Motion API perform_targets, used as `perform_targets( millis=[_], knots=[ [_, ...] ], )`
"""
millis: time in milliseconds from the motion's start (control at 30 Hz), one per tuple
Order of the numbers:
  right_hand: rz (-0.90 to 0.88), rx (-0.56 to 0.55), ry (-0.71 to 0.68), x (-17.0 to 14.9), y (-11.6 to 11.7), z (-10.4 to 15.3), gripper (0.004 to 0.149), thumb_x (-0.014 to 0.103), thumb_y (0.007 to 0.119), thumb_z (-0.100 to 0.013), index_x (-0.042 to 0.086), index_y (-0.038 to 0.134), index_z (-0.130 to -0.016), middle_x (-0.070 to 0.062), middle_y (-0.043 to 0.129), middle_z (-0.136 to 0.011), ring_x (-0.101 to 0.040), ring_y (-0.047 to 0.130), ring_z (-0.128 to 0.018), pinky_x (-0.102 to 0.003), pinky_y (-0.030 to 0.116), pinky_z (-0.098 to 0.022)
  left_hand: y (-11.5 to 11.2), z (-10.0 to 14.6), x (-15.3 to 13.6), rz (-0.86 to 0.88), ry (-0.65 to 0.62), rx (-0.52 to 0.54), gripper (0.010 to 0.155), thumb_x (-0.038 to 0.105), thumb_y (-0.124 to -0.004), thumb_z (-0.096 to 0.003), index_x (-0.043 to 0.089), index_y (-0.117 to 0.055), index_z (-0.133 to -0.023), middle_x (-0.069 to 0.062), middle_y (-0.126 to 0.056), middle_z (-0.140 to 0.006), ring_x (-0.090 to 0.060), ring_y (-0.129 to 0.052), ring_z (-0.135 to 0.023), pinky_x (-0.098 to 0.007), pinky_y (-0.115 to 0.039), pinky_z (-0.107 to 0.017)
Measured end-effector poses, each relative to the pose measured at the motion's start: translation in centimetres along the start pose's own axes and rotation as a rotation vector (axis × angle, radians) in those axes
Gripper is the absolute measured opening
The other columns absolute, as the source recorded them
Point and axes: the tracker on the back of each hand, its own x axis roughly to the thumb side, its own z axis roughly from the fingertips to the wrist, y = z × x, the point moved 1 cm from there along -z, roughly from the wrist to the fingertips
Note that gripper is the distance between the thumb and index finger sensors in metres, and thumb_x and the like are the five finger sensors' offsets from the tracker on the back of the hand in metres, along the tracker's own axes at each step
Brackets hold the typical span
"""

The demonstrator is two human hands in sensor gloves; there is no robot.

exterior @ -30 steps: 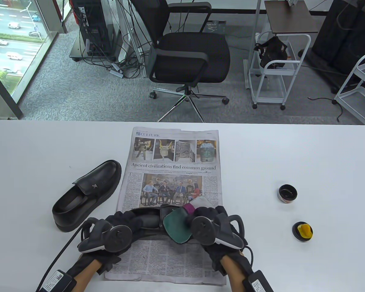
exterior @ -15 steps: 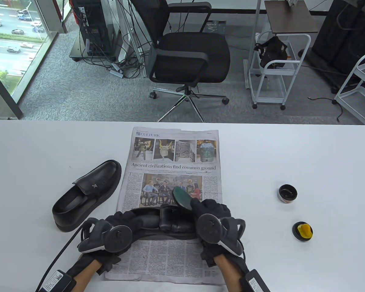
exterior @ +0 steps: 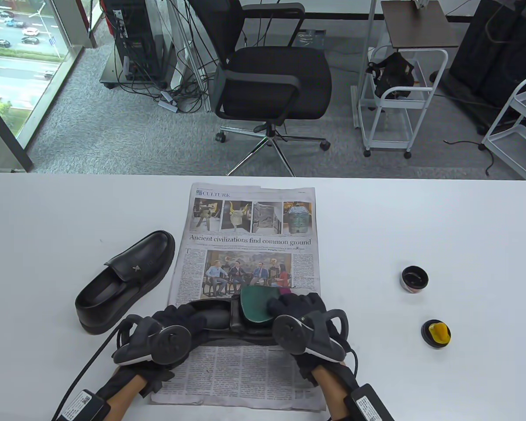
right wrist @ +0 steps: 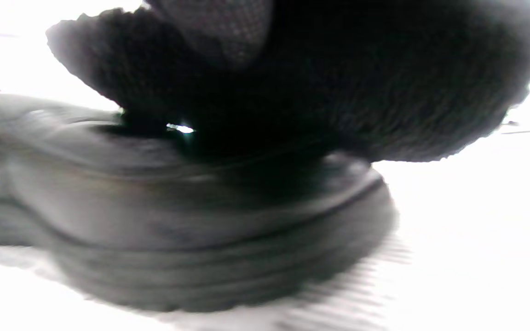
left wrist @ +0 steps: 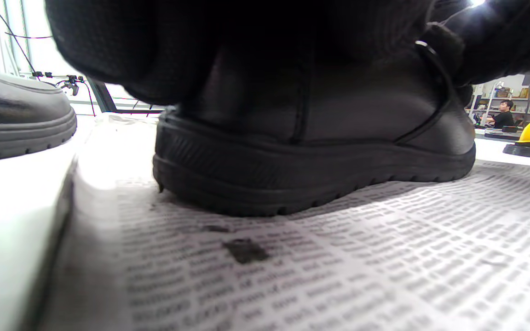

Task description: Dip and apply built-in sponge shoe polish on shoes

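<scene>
A black loafer (exterior: 215, 318) lies on the newspaper (exterior: 250, 219), toe to the right. My left hand (exterior: 186, 315) grips its heel end; the left wrist view shows the heel and sole (left wrist: 320, 138) under my gloved fingers. My right hand (exterior: 296, 307) holds a green-backed sponge applicator (exterior: 254, 305) and presses it on the shoe's upper near the toe. In the right wrist view the toe (right wrist: 177, 207) is blurred beneath my glove. The sponge face is hidden.
A second black loafer (exterior: 127, 280) stands on the white table left of the newspaper. An open polish tin (exterior: 414, 279) and a black lid with a yellow piece (exterior: 436, 334) sit to the right. An office chair (exterior: 271, 83) stands beyond the far edge.
My right hand swept the green applicator from the near side of the toe to the far side, then back left onto the upper. My left hand and the shoe stayed put.
</scene>
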Motion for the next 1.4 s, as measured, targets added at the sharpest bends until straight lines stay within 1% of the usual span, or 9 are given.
perform_targets(
  millis=[167,333,500,700,833,967,1067,1233,1400],
  knots=[
    [-0.044,-0.061,0.092,-1.5,-1.0,0.5,0.042,0.023,0.076,-0.044,0.020,0.082,-0.086,-0.015,0.086,-0.079,-0.035,0.091,-0.062,-0.064,0.068,-0.060,0.0,0.0,0.0,0.001,0.000,-0.001,0.046,0.046,-0.065,-0.0586,0.020,-0.070,-0.095,-0.012,-0.069,-0.096,-0.041,-0.083,-0.073,-0.061,-0.072,-0.060],
    [-0.115,-0.094,0.019,0.6,-2.5,1.1,0.042,0.025,0.075,-0.045,0.019,0.080,-0.086,-0.016,0.086,-0.076,-0.034,0.092,-0.057,-0.064,0.069,-0.059,0.0,0.0,0.0,0.001,0.001,-0.001,0.046,0.046,-0.065,-0.0587,0.020,-0.070,-0.095,-0.012,-0.069,-0.096,-0.041,-0.083,-0.073,-0.061,-0.071,-0.060],
    [-0.188,-0.044,-0.138,3.9,-2.1,1.3,0.042,0.026,0.075,-0.045,0.021,0.079,-0.087,-0.013,0.084,-0.078,-0.034,0.090,-0.060,-0.063,0.068,-0.061,0.0,0.0,0.0,0.002,0.002,-0.003,0.046,0.046,-0.065,-0.0588,0.019,-0.070,-0.095,-0.012,-0.069,-0.096,-0.042,-0.083,-0.073,-0.061,-0.071,-0.060],
    [-0.177,0.138,-0.249,4.4,-0.5,1.1,0.041,0.020,0.076,-0.045,0.025,0.078,-0.085,-0.011,0.080,-0.087,-0.037,0.086,-0.073,-0.065,0.064,-0.064,-0.1,0.0,0.0,0.003,0.004,-0.003,0.046,0.046,-0.065,-0.0586,0.019,-0.070,-0.095,-0.011,-0.068,-0.096,-0.042,-0.083,-0.073,-0.061,-0.071,-0.060],
    [-0.132,0.121,-0.189,3.0,-1.0,0.8,0.039,0.017,0.077,-0.043,0.027,0.083,-0.081,-0.011,0.079,-0.089,-0.037,0.084,-0.075,-0.065,0.063,-0.064,-0.1,0.0,0.0,0.002,0.006,-0.004,0.045,0.045,-0.066,-0.0581,0.020,-0.070,-0.095,-0.011,-0.068,-0.096,-0.042,-0.083,-0.073,-0.061,-0.071,-0.060],
    [-0.121,0.152,-0.066,0.4,-1.3,0.8,0.038,0.015,0.077,-0.044,0.026,0.084,-0.080,-0.012,0.077,-0.090,-0.039,0.081,-0.078,-0.066,0.059,-0.066,-0.1,0.0,0.0,0.001,0.009,-0.003,0.045,0.045,-0.066,-0.0581,0.019,-0.070,-0.095,-0.011,-0.068,-0.096,-0.042,-0.083,-0.073,-0.061,-0.071,-0.060],
    [-0.078,0.127,0.028,-1.6,-1.5,1.0,0.039,0.016,0.077,-0.044,0.026,0.083,-0.081,-0.012,0.078,-0.088,-0.039,0.082,-0.076,-0.066,0.060,-0.065,-0.1,0.0,0.0,0.003,0.009,-0.003,0.045,0.045,-0.066,-0.0582,0.019,-0.070,-0.095,-0.011,-0.068,-0.096,-0.042,-0.083,-0.073,-0.061,-0.071,-0.060],
    [-0.142,-0.004,0.154,-3.5,-2.2,1.3,0.041,0.020,0.076,-0.045,0.019,0.077,-0.086,-0.016,0.079,-0.082,-0.037,0.086,-0.064,-0.065,0.063,-0.062,-0.1,0.0,0.0,0.003,0.007,-0.004,0.045,0.046,-0.066,-0.0583,0.019,-0.070,-0.095,-0.011,-0.068,-0.096,-0.042,-0.083,-0.073,-0.061,-0.071,-0.060],
    [-0.143,-0.129,0.189,-2.4,-2.8,1.1,0.042,0.023,0.075,-0.045,0.018,0.075,-0.087,-0.016,0.080,-0.079,-0.034,0.087,-0.059,-0.064,0.065,-0.060,-0.1,0.0,0.0,0.002,0.008,-0.004,0.045,0.046,-0.066,-0.0584,0.019,-0.070,-0.095,-0.011,-0.068,-0.096,-0.042,-0.083,-0.073,-0.061,-0.071,-0.060]
  ],
)
